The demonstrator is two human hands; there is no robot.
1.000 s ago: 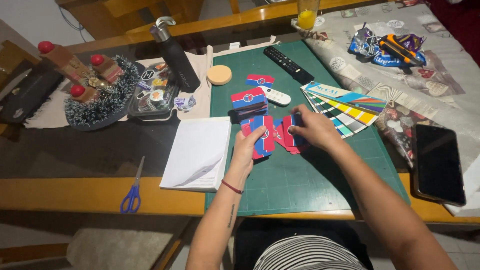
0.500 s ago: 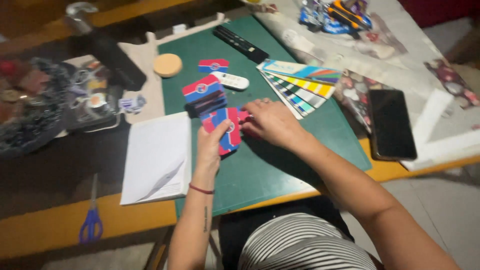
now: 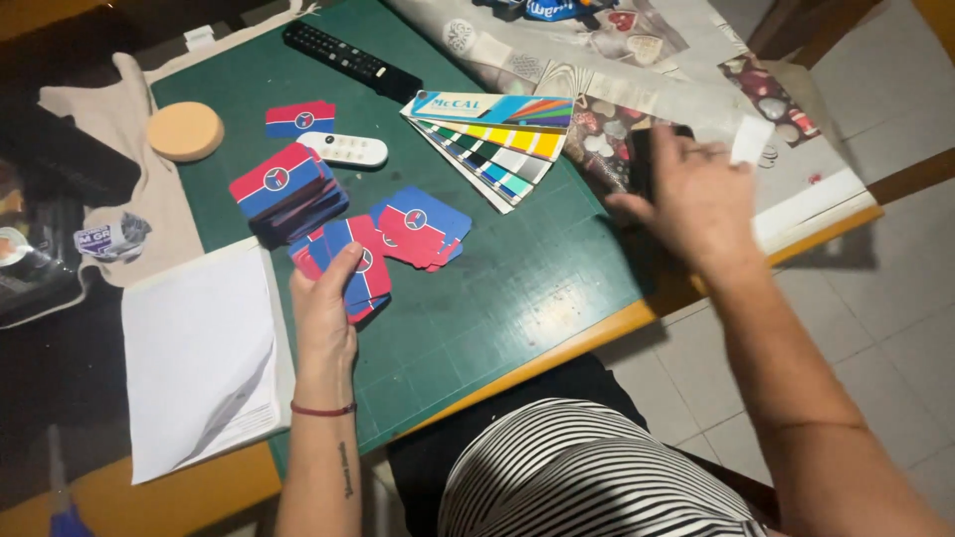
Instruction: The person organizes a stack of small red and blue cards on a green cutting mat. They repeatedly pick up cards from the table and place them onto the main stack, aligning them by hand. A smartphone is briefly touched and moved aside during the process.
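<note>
The left hand (image 3: 326,310) pinches a fan of red-and-blue cards (image 3: 350,268) on the green mat (image 3: 517,288), while the right hand (image 3: 696,199), fingers spread, lies well off to the right over a dark phone (image 3: 642,159), so the left is nearer the cards.

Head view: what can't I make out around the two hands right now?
- Dark phone, head view: mostly covered by the right hand, so whether it is gripped is unclear.
- Fanned red-and-blue cards, head view: the left hand hides their lower ends; count unknown.
- Scissors, head view: cut off by the bottom edge and blurred.
- Items beyond the colour swatch fan, head view: cut off by the top edge.
</note>
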